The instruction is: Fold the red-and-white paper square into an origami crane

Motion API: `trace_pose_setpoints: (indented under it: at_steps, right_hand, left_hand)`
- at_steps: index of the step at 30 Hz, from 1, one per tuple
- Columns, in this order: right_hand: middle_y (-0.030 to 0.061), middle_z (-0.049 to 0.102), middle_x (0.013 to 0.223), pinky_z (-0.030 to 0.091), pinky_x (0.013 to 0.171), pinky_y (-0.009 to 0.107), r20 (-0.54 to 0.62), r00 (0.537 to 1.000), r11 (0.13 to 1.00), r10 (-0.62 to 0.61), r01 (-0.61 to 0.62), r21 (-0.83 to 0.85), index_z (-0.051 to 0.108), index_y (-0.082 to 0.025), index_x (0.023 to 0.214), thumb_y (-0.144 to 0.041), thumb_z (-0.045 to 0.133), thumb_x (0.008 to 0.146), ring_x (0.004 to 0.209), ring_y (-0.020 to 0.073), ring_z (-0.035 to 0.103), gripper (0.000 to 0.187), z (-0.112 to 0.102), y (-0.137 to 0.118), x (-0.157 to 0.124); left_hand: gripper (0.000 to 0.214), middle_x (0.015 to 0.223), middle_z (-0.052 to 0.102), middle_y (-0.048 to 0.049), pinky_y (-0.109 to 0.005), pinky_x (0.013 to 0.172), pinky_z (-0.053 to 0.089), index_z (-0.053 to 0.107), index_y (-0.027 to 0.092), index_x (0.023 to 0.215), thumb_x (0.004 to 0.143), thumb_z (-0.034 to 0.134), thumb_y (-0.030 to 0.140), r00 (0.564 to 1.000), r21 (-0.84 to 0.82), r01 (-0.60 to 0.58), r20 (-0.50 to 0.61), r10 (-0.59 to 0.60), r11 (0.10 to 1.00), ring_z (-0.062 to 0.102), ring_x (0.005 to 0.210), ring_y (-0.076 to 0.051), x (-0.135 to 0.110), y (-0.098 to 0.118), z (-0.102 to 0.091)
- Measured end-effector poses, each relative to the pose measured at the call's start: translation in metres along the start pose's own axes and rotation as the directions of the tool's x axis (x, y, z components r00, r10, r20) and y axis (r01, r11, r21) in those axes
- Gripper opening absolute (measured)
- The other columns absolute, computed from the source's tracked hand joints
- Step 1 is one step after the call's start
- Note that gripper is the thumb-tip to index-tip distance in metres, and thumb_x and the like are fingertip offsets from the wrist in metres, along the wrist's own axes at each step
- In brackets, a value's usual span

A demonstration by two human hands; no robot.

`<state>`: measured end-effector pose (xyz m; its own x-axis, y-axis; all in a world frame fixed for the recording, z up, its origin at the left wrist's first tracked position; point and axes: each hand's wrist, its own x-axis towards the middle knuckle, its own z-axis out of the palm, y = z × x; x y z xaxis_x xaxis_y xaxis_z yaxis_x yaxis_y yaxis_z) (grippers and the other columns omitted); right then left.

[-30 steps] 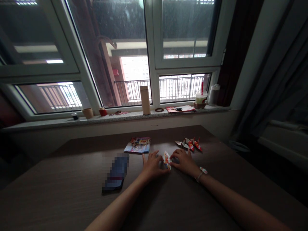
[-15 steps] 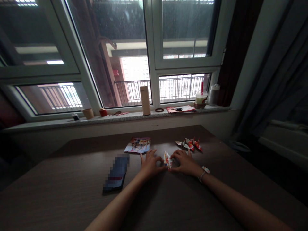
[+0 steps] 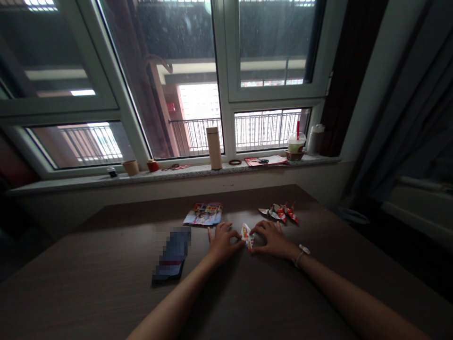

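Observation:
Between my two hands is a small piece of folded paper (image 3: 247, 237), white with red and yellow print, narrowing to a point at its far end. My left hand (image 3: 224, 242) pinches its left edge between thumb and index finger, the other fingers raised. On the opposite side, my right hand (image 3: 272, 239) grips the right edge with thumb and fingertips. A bracelet circles my right wrist. Beyond the right hand lie several folded paper cranes (image 3: 280, 212) in red and white, bunched together.
A stack of printed paper sheets (image 3: 204, 214) lies past my left hand. A dark phone (image 3: 172, 255), its screen blurred out, rests left of my left forearm. On the windowsill (image 3: 191, 173) stand a beige flask (image 3: 213, 148), a paper cup (image 3: 130, 167), scissors (image 3: 263, 161) and a drink cup (image 3: 296, 142).
Both hands keep nearly the same place around the folded paper. My left thumb has drawn slightly back from its near end, so more of the paper shows.

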<state>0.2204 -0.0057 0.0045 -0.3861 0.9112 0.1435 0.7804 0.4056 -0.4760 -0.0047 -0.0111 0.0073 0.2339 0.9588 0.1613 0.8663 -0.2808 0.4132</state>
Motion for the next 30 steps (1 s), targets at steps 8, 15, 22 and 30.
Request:
trace_pose_setpoints:
  at_steps: [8,15,22,30]
  right_hand:
    - [0.0051,0.059,0.119,0.025,0.111,0.055,-0.144,0.989,0.999,0.038,-0.033,0.040,0.067,-0.031,0.112,-0.049,0.059,0.087,0.120,0.0270,0.050,0.032,0.009,0.006,0.005]
    - [0.0052,0.059,0.117,0.028,0.109,0.052,-0.153,0.987,0.999,0.042,-0.038,0.023,0.071,-0.033,0.109,-0.045,0.063,0.084,0.119,0.0279,0.050,0.029,0.012,0.003,0.006]
    - [0.0048,0.060,0.117,0.028,0.108,0.049,-0.155,0.986,0.997,0.055,-0.045,0.070,0.071,-0.034,0.109,-0.043,0.065,0.083,0.118,0.0268,0.049,0.029,0.014,0.004,0.007]
    - [0.0050,0.063,0.115,0.027,0.108,0.049,-0.199,0.979,0.991,0.052,-0.027,0.130,0.073,-0.031,0.106,-0.046,0.063,0.083,0.118,0.0270,0.051,0.028,0.017,0.009,0.009]
  left_hand:
    - [0.032,0.141,0.051,-0.0062,-0.071,0.113,0.002,0.069,0.034,0.108,0.080,0.067,0.049,1.000,-0.013,-0.008,-0.026,0.007,1.000,0.035,0.137,-0.032,0.001,0.001,0.001]
    - [0.031,0.141,0.052,-0.0083,-0.068,0.114,0.006,0.071,0.029,0.105,0.078,0.069,0.045,0.998,-0.047,0.052,-0.029,-0.053,0.998,0.038,0.136,-0.032,0.004,0.001,0.003]
    - [0.016,0.140,0.053,-0.0067,-0.064,0.114,0.014,0.074,0.025,0.090,0.076,0.073,0.031,0.991,-0.127,0.095,-0.079,-0.105,0.987,0.040,0.134,-0.031,0.010,0.006,0.007]
    - [0.005,0.139,0.055,-0.0028,-0.060,0.114,0.019,0.074,0.024,0.076,0.078,0.070,0.027,0.980,-0.162,0.126,-0.133,-0.148,0.979,0.041,0.133,-0.030,0.011,0.008,0.006]
